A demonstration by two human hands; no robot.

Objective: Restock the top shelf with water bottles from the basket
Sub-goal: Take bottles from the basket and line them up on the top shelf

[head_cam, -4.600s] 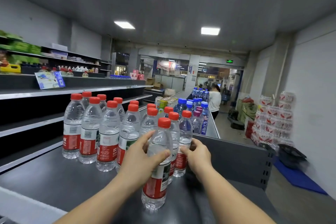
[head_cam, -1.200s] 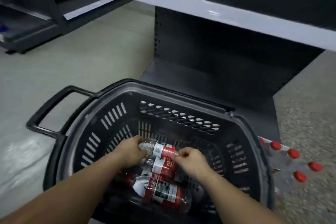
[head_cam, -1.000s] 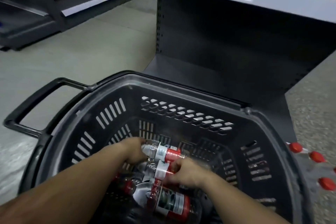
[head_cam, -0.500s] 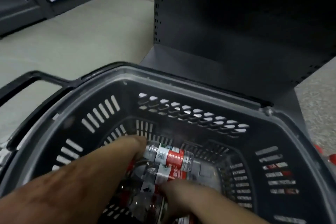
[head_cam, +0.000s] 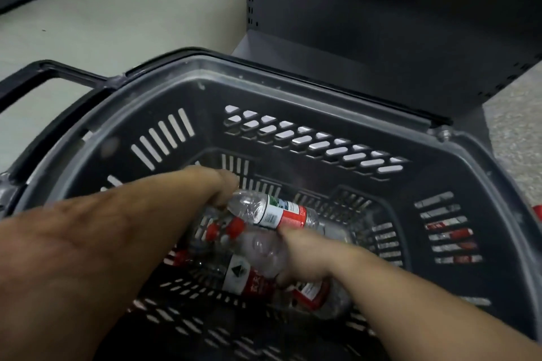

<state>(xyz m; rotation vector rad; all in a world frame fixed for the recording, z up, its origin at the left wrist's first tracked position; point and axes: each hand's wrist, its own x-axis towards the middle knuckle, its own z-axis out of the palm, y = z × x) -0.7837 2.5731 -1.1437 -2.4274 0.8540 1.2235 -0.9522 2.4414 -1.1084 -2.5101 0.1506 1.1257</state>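
In the basket [head_cam: 164, 138], head view, both hands have gone deeper than half a second ago. The left hand [head_cam: 223, 187] grasps the top bottle [head_cam: 278, 212] at its neck; the right hand [head_cam: 302, 255] curls over a lower bottle [head_cam: 249, 275]. Judged: both ready to lift toward the shelf.

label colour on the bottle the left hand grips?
Red with a white band, on the bottle; head view.
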